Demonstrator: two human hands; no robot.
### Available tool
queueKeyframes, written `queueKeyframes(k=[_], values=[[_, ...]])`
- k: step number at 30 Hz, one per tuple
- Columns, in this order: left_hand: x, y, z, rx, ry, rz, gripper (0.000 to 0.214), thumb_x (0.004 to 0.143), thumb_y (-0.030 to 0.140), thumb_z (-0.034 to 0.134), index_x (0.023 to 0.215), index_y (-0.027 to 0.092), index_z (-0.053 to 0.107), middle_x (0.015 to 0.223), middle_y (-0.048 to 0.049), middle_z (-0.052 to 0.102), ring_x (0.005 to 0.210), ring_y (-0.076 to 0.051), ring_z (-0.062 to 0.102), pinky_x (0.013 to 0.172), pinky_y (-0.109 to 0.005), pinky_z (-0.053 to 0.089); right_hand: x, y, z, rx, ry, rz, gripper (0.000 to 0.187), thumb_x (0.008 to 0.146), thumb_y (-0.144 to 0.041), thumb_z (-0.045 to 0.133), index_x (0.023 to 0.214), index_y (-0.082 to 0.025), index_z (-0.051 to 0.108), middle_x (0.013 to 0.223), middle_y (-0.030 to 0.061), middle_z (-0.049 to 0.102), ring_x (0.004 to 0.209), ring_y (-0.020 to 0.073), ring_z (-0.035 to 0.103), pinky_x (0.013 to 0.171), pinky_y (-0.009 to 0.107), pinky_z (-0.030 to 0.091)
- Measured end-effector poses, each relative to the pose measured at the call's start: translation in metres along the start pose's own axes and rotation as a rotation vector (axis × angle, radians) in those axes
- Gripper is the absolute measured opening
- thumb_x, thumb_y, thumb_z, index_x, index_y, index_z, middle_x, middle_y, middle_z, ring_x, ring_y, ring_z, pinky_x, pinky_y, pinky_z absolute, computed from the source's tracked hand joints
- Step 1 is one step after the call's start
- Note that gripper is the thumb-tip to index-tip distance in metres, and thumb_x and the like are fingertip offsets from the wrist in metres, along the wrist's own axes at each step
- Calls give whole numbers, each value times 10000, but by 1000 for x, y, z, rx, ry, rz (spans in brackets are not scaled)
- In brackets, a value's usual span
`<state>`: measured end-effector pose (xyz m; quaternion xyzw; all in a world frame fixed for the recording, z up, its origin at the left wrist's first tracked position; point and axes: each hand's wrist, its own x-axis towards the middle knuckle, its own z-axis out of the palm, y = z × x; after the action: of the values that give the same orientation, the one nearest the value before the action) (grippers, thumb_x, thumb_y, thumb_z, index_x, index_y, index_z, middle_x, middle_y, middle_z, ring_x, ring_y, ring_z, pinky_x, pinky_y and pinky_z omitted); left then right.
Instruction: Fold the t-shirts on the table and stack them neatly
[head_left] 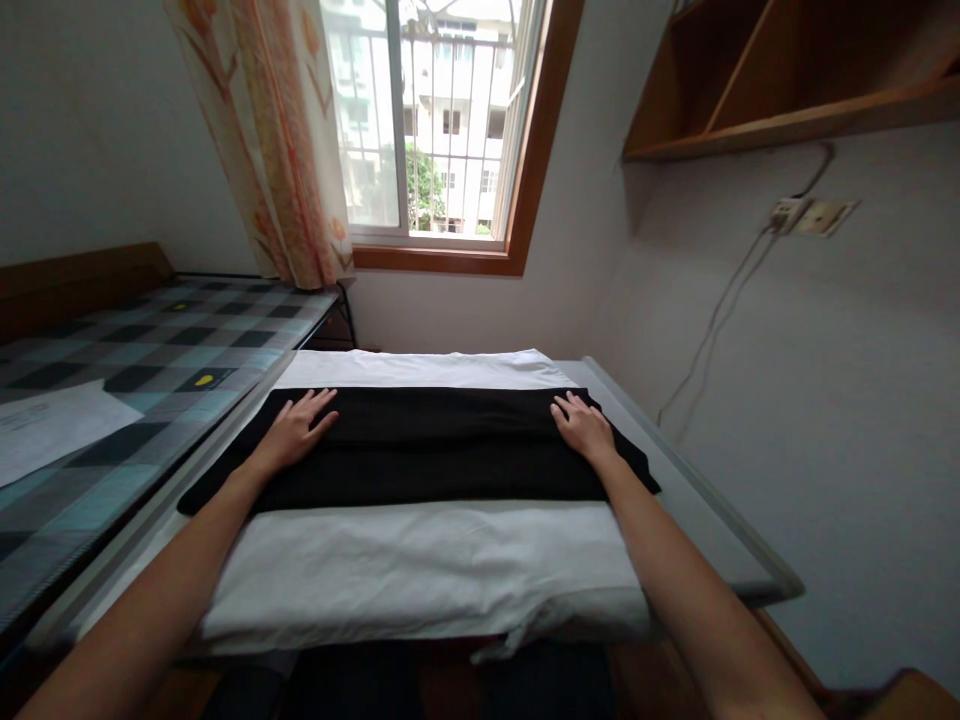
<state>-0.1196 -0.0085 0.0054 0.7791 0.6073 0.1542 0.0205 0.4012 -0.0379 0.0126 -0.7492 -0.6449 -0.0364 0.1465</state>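
Note:
A long black folded cloth (442, 440), perhaps a garment, lies flat across a white cloth (420, 575) on the table (697, 530). On its left part rests my left hand (300, 430), palm down with the fingers spread toward the far edge. My right hand (583, 425) lies the same way near the right end, fingers stretched out and touching the black fabric. Neither hand grips anything. The white cloth shows beyond the black one and in front of it, where its near right corner is rumpled and hangs over the table's front edge.
At the left stands a bed with a checked mattress (247, 320) and a white sheet of paper (60, 425) on it. A curtain (292, 150) hangs beside the barred window (450, 130). On the right wall are a wooden shelf (787, 115) and a socket with a cable (720, 300).

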Motion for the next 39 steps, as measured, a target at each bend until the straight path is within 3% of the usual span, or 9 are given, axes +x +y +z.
queueKeyframes(k=[4, 21, 26, 29, 33, 39], values=[[1, 2, 4, 10, -111, -21, 603, 934, 515, 326, 1460, 230, 409, 1531, -65, 362, 1436, -260, 277, 1153, -504, 227, 2, 3, 2, 7, -60, 48, 494, 954, -380, 373, 1382, -186, 526, 1498, 110, 416, 1389, 227, 368, 1133, 418, 276], [1, -1, 4, -49, -84, -24, 595, 894, 517, 383, 1404, 230, 491, 1517, -67, 382, 1430, -268, 290, 1152, -522, 224, 2, 9, 0, 107, -30, 49, 447, 912, -324, 442, 1313, -204, 600, 1461, 62, 472, 1337, 236, 446, 1104, 383, 348], [-2, 3, -3, -222, 49, -29, 615, 881, 601, 334, 1194, 191, 670, 1343, -63, 597, 1320, -243, 476, 1127, -384, 339, 0, 8, -4, 212, 121, 67, 477, 968, -414, 315, 1053, -205, 736, 1300, 59, 629, 1263, 241, 518, 1039, 343, 402], [-5, 9, -9, -315, 175, -68, 629, 902, 609, 275, 1021, 193, 732, 1211, -51, 687, 1201, -236, 589, 1049, -312, 434, 1, 9, -5, 226, 206, 58, 563, 970, -325, 226, 920, -163, 763, 1288, 106, 627, 1252, 239, 514, 1066, 330, 361], [-6, 12, -13, -328, 265, -85, 589, 908, 580, 289, 943, 197, 735, 1152, -52, 714, 1149, -241, 623, 1018, -319, 461, 4, 12, 0, 206, 336, 28, 492, 894, -258, 312, 803, -122, 775, 1374, 134, 546, 1280, 269, 451, 1121, 372, 288], [-3, 6, -8, -364, 283, -53, 583, 886, 606, 318, 879, 195, 732, 1112, -84, 727, 1112, -264, 643, 999, -353, 471, 4, 14, 4, 264, 487, 44, 380, 798, -274, 424, 642, -147, 746, 1405, 111, 492, 1195, 319, 457, 1047, 474, 349]])
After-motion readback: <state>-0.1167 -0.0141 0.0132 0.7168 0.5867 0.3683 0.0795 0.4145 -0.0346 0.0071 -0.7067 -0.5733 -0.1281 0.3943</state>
